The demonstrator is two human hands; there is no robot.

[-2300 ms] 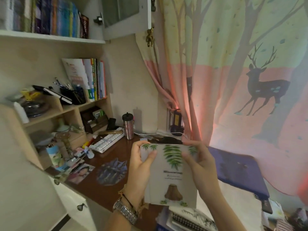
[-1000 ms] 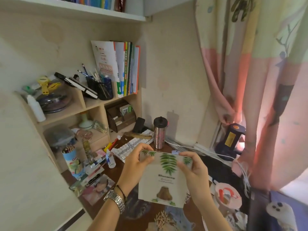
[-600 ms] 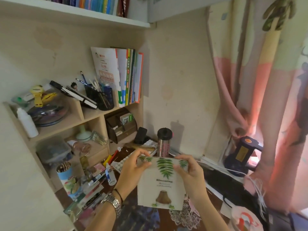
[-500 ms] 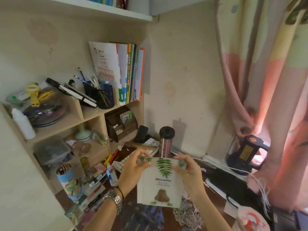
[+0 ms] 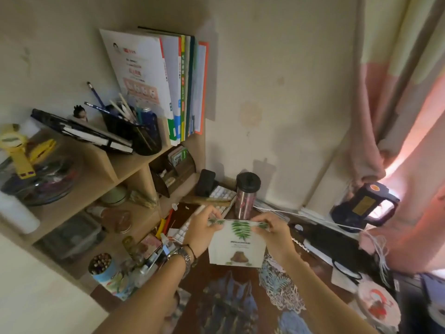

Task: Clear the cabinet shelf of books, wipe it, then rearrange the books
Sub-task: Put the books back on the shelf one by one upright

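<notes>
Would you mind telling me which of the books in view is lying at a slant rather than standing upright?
The dark-covered notebook on the upper shelf, left of the black pen holder; the books right of the holder stand.

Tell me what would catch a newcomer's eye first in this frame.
First, the fern-print booklet held low in the middle over the dark desk, the left hand and right hand pinching its top corners. Next, the row of upright books on the wooden shelf unit at upper left. At right, the pink curtain glows with backlight.
</notes>
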